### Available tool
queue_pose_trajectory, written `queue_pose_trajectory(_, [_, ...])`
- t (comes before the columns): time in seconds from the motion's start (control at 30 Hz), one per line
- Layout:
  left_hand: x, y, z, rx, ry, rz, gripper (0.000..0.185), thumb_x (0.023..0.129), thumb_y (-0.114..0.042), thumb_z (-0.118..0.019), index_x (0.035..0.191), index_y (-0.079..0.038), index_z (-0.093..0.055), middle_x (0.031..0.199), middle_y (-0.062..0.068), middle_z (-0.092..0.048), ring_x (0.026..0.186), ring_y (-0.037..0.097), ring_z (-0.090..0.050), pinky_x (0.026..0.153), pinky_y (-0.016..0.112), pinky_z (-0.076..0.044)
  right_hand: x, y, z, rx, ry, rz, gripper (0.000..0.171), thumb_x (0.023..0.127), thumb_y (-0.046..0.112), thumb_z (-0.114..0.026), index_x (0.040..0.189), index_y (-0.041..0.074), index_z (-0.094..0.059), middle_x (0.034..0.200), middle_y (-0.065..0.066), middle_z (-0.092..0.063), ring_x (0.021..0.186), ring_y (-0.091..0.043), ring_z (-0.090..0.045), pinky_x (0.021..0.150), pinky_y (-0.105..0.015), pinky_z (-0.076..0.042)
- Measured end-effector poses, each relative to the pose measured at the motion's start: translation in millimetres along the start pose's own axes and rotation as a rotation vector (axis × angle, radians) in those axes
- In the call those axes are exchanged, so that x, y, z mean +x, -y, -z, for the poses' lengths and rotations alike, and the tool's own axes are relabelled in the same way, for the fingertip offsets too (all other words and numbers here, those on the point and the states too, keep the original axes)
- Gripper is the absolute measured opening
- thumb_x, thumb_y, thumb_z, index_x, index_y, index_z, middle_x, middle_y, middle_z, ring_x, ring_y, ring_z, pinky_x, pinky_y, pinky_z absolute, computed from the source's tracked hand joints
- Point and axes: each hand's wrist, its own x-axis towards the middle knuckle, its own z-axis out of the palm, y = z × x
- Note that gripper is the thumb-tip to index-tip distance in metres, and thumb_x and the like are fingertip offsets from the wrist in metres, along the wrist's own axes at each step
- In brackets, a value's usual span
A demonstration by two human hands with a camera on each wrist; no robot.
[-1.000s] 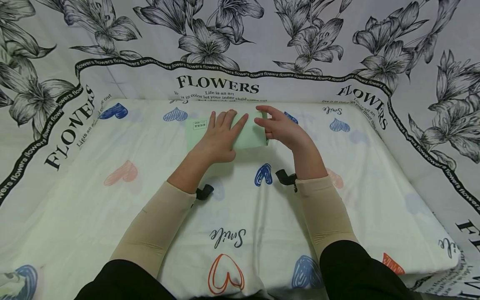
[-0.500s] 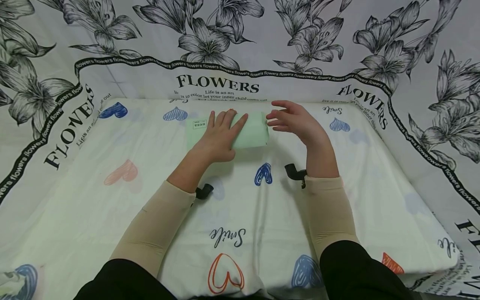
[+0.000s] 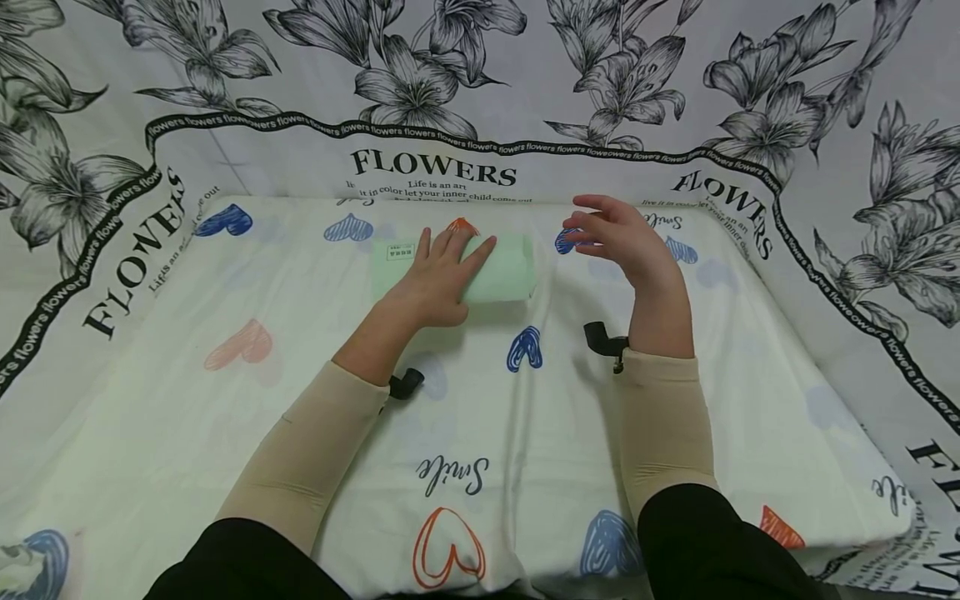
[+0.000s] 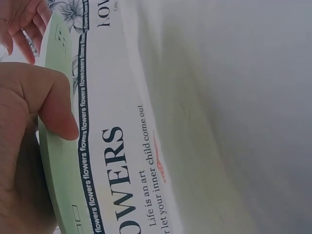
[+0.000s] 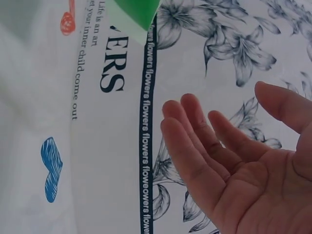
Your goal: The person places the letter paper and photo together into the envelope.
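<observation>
I see my left hand [image 3: 438, 279] lying flat on the green cloth [image 3: 504, 275], fingers straight and pressing down on it; nothing is gripped, the palm and fingers just rest on top. The cloth is folded into a small block and sits on the sheet [image 3: 225, 433] toward the far edge of the bed, near the middle, with a small white label [image 3: 400, 250] showing at its left end. From the left wrist view I get the thumb [image 4: 51, 105] resting against the cloth's edge [image 4: 61, 161], with the printed backdrop [image 4: 112, 161] behind it. My right hand [image 3: 622, 242] is up in the air just to the right of the cloth, clear of it, fingers spread loosely and holding nothing. The right wrist view confirms it: open palm [image 5: 243, 165], fingers relaxed, and only a corner of the cloth [image 5: 136, 14] showing at the top of the frame. A blue heart [image 3: 525, 348] is printed on the sheet just in front of the cloth, between my two forearms, and an orange heart [image 3: 461, 225] peeks out beyond my left fingertips. The backdrop [image 3: 435, 167] with its flower print rises behind the bed.
</observation>
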Motion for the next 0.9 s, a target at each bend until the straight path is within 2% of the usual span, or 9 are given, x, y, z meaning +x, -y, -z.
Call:
queue_pose_trajectory(0.23, [1.7, 0.7, -5.8, -0.001, 0.034, -0.003, 0.103, 0.080, -0.015, -0.066, 0.167, -0.021, -0.011, 0.164, 0.017, -0.014, 0.153, 0.039, -0.008, 0.120, 0.064, 0.004, 2.5, -0.5, -2.0, -0.080, 0.025, -0.025, 0.052, 0.107, 0.026, -0.052, 0.154, 0.006, -0.042, 0.144, -0.019, -0.054, 0.119, -0.025, -0.060, 0.110, -0.042, -0.044])
queue_pose_trajectory(0.43, [3.4, 1.4, -13.8, -0.024, 0.077, 0.004, 0.105, 0.079, -0.015, -0.066, 0.167, -0.022, -0.010, 0.165, 0.016, -0.013, 0.153, 0.039, -0.010, 0.120, 0.063, 0.003, 3.9, -2.6, -2.7, -0.122, 0.037, -0.025, 0.053, 0.106, 0.029, -0.054, 0.153, 0.008, -0.044, 0.142, -0.014, -0.056, 0.119, -0.023, -0.059, 0.111, -0.041, -0.042])
queue_pose_trajectory(0.9, [0.0, -6.5, -13.8, -0.050, 0.280, 0.065, 0.103, 0.084, -0.019, -0.070, 0.167, -0.024, -0.010, 0.166, 0.018, -0.016, 0.152, 0.039, -0.011, 0.120, 0.064, 0.002, 2.8, -2.4, -6.4, -0.141, 0.057, -0.021, 0.054, 0.104, 0.031, -0.059, 0.151, 0.008, -0.047, 0.139, -0.013, -0.058, 0.115, -0.022, -0.059, 0.112, -0.041, -0.041])
